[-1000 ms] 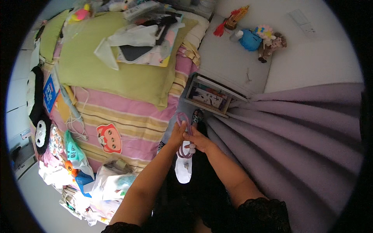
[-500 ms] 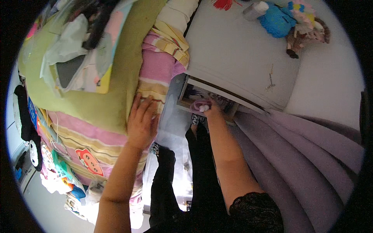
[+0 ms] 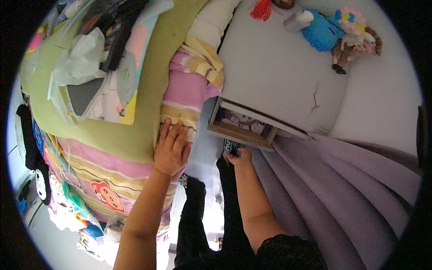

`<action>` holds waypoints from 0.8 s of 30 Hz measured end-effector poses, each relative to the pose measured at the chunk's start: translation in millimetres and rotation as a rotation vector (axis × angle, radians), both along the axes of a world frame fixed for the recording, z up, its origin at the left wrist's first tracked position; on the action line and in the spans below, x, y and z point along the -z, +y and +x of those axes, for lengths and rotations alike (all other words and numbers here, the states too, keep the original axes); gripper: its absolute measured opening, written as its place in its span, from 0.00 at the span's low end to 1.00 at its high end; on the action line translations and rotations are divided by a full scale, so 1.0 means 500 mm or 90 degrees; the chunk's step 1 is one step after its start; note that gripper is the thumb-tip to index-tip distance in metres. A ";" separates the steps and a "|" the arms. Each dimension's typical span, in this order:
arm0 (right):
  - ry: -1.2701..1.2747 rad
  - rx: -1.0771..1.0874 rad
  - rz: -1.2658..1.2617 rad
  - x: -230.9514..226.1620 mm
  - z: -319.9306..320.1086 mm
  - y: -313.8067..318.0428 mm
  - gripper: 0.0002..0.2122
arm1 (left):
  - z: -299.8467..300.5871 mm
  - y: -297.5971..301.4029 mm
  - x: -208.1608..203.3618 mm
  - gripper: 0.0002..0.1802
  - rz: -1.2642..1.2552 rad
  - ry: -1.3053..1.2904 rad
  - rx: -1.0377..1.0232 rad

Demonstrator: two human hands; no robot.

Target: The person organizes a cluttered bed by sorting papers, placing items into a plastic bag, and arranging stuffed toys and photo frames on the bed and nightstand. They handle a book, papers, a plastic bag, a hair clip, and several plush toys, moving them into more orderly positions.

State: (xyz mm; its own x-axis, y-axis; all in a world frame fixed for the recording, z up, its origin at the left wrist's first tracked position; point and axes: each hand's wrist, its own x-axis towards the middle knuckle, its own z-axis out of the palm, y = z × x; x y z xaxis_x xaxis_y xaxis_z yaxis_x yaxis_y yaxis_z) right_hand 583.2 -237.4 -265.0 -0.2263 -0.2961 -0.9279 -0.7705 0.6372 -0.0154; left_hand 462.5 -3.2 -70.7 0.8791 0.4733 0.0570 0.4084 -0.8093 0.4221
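My left hand (image 3: pixel 172 148) lies flat with spread fingers on the striped pink and yellow bedding (image 3: pixel 182 110) at the bed's edge. Just in front of the pulled-out drawer (image 3: pixel 240 137) is my right hand (image 3: pixel 240 157), its fingers bent and a little apart, with nothing visible in it. The drawer belongs to a pale cabinet (image 3: pixel 279 67). Inside lie dark and pale items with a loop-like shape (image 3: pixel 243 119), too blurred to name.
A green quilt (image 3: pixel 130 139) carries plastic bags (image 3: pixel 85 58) and flat papers. Plush toys (image 3: pixel 321 31) and a red tassel (image 3: pixel 261 10) sit on the cabinet top. A purple curtain (image 3: pixel 324 180) hangs at right. My legs (image 3: pixel 191 216) stand in the narrow gap between.
My right hand has come out of the drawer toward me; the pinkish-purple ring-shaped item with white bits it held no longer shows in it. My left hand stays on the bedding.
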 end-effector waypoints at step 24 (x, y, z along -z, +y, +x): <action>-0.578 -0.801 0.127 -0.456 0.354 0.069 0.07 | -0.060 -0.094 -0.176 0.18 -0.318 -0.014 -0.161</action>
State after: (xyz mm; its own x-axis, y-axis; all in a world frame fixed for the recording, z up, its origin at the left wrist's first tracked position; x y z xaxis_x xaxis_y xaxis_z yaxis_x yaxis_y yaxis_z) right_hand 760.2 -202.9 -36.9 0.6988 0.2819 -0.6575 -0.5694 -0.3371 -0.7497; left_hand 432.3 -50.1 17.3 0.7361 0.6432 -0.2107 0.5499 -0.3867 0.7403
